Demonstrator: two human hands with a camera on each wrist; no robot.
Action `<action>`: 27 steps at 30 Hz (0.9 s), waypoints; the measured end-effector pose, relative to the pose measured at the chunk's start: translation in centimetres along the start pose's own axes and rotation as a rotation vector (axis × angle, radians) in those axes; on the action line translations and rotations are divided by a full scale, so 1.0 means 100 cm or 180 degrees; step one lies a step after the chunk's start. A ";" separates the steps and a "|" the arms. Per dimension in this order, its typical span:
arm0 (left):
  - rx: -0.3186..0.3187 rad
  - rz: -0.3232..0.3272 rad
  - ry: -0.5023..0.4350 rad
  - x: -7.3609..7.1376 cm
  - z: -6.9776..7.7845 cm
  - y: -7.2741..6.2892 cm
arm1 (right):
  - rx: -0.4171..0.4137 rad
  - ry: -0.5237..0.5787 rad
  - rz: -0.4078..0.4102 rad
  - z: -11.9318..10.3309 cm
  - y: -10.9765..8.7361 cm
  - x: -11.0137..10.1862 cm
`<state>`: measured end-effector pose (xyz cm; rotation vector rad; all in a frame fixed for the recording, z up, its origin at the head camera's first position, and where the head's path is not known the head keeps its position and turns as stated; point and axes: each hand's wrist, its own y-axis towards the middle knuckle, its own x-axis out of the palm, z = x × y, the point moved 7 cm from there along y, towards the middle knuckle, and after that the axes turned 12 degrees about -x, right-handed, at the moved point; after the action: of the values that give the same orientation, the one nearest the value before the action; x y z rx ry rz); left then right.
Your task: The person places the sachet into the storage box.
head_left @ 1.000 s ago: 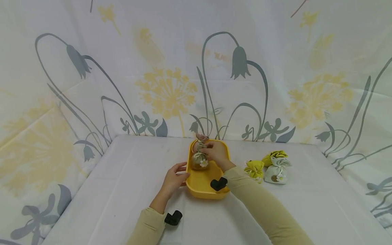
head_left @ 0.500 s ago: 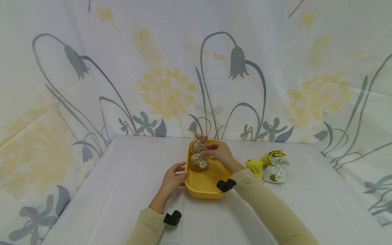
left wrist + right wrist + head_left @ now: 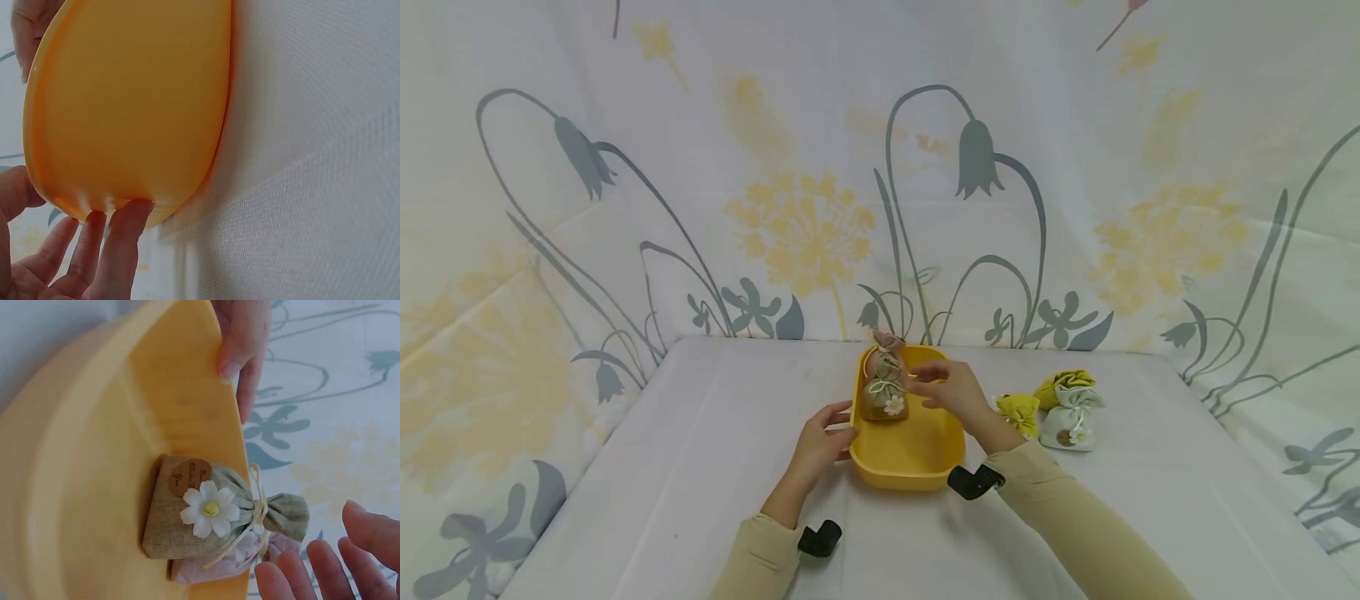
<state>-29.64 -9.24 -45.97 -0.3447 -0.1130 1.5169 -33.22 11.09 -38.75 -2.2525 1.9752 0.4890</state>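
A yellow plastic tray [image 3: 925, 446] sits on the white table. My left hand [image 3: 817, 442] holds its left side, thumb over the rim and fingers against the outer wall [image 3: 134, 119]. Inside, along that left side, an olive-green drawstring sachet [image 3: 181, 531] with a white flower and a round brown tag leans upright. Behind it is a pink sachet [image 3: 209, 570], partly hidden, its gathered top [image 3: 887, 340] showing above. My right hand [image 3: 957, 393] hovers over the tray's right side, fingers spread and apart from the sachet's neck, holding nothing.
To the right of the tray stand a yellow sachet [image 3: 1018, 412], a pale grey sachet [image 3: 1067, 427] with a flower, and another yellow sachet [image 3: 1066, 385] behind them. A printed floral cloth [image 3: 820, 225] hangs behind the table.
My right hand has let go of the green sachet's neck and drawn back to the right. The sachet stays in the tray; my left hand keeps its place on the side.
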 end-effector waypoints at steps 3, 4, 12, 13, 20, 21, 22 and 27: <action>-0.0010 0.0019 0.0000 -0.001 0.000 0.000 | -0.0034 0.0043 0.0014 0.000 -0.007 -0.001; -0.0017 0.0020 0.0004 -0.001 0.000 0.000 | -0.0048 0.0057 0.0017 0.000 -0.009 -0.001; 0.0035 -0.0024 0.0008 0.000 -0.001 0.000 | -0.0157 0.0140 0.0116 0.004 -0.030 -0.010; 0.0036 -0.0020 0.0010 0.000 -0.001 0.000 | -0.0169 0.0141 0.0133 0.005 -0.033 -0.011; -0.0015 -0.0007 0.0015 0.001 -0.002 0.001 | -0.0115 0.0146 0.0235 0.014 -0.055 -0.026; -0.0011 -0.0006 0.0017 0.001 -0.002 0.001 | -0.0093 0.0134 0.0249 0.015 -0.059 -0.028; -0.0015 -0.0002 0.0012 0.001 -0.002 0.001 | -0.0073 0.0122 0.0260 0.016 -0.062 -0.031; -0.0029 0.0032 0.0017 0.001 -0.001 0.001 | -0.0095 0.0059 0.0275 0.018 -0.074 -0.043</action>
<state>-29.71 -9.19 -46.15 -0.3570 -0.1140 1.5256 -26.68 16.77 -40.05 -2.2040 2.0953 0.5112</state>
